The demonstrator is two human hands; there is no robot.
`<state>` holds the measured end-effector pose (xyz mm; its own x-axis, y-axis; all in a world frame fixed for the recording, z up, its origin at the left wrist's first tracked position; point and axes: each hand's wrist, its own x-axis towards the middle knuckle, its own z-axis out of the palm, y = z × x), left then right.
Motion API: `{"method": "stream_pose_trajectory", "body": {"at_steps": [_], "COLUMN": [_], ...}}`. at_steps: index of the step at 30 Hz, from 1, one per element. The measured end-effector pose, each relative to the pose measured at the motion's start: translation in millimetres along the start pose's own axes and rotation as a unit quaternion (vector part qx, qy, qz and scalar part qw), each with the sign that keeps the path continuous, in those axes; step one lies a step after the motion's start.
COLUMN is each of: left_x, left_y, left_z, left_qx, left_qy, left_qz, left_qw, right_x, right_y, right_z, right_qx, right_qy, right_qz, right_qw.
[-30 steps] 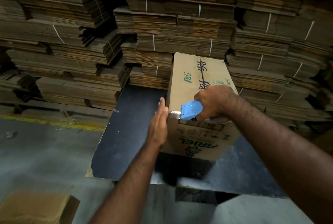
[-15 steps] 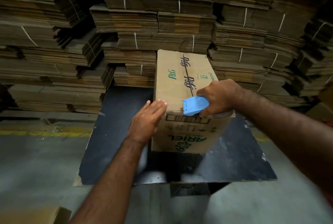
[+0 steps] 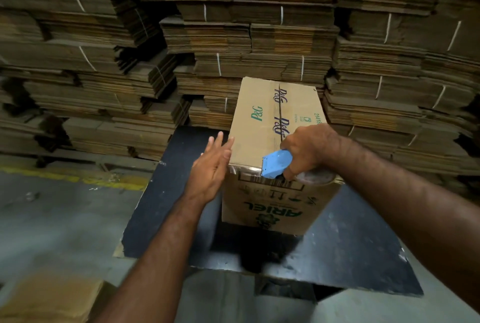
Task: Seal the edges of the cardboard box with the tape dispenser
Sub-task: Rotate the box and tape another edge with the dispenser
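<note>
left hand (image 3: pixel 211 169) flat, fingers straight, beside box's left corner | right hand (image 3: pixel 310 149) grips blue tape dispenser (image 3: pixel 275 163), nose leftward along near top edge | cardboard box (image 3: pixel 262 125) on dark table (image 3: pixel 161 208), long axis running away | step: taping near edge, likely; next: draw dispenser to corner, press tape | flattened cartons (image 3: pixel 233 36) behind

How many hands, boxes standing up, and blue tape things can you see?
hands: 2, left hand and right hand
standing cardboard box: 1
blue tape dispenser: 1
Total: 4
</note>
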<state>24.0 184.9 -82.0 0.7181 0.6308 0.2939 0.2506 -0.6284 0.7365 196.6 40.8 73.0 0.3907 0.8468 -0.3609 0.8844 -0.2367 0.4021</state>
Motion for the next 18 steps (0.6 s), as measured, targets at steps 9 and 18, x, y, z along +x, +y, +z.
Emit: {"method": "stream_pose_trajectory", "body": {"at_steps": [9, 18], "left_x": [-15, -28], "left_y": [-25, 12], "left_z": [5, 12], "left_qx": [0.114, 0.141], "left_qy": [-0.056, -0.017], "left_qz": [-0.020, 0.142], "left_qw": [0.992, 0.979], "right_x": [6, 6], "right_y": [5, 6], "right_z": [4, 6], "right_qx": [0.002, 0.016], "right_qy": [-0.001, 0.011], "right_qz": [-0.013, -0.013], "right_qw": [1.000, 1.000]}}
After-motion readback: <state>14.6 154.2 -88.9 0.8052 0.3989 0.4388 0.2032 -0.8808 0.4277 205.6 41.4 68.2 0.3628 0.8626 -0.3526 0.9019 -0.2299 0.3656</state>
